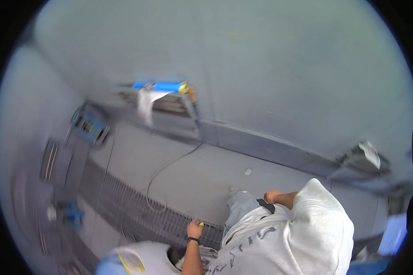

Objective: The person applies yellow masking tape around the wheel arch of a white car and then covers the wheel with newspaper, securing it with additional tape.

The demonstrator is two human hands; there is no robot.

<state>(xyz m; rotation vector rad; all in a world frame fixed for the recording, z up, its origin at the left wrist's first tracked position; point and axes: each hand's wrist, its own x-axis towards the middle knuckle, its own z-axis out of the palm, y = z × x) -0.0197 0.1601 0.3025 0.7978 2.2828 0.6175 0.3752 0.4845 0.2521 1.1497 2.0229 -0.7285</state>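
My left hand (pixel 195 228), with a dark band at the wrist, is held low in front of me, above a floor grating (pixel 170 224). Its fingers are closed on a small yellow object (pixel 201 224), too small here to name. My right hand (pixel 271 196) hangs beside my right thigh, near a dark patch (pixel 266 206) at my waist. The fingers look curled, and whatever they hold, if anything, is hidden. Neither hand touches the wall or the stands.
A step stand (pixel 188 110) by the grey wall (pixel 261 68) bears a blue roll (pixel 163 86) and a white cloth (pixel 146 107). Left are a blue-grey stand (pixel 89 126) and a blurred blue object (pixel 71 213). A hose (pixel 152 176) crosses the floor near a small white piece (pixel 248 171).
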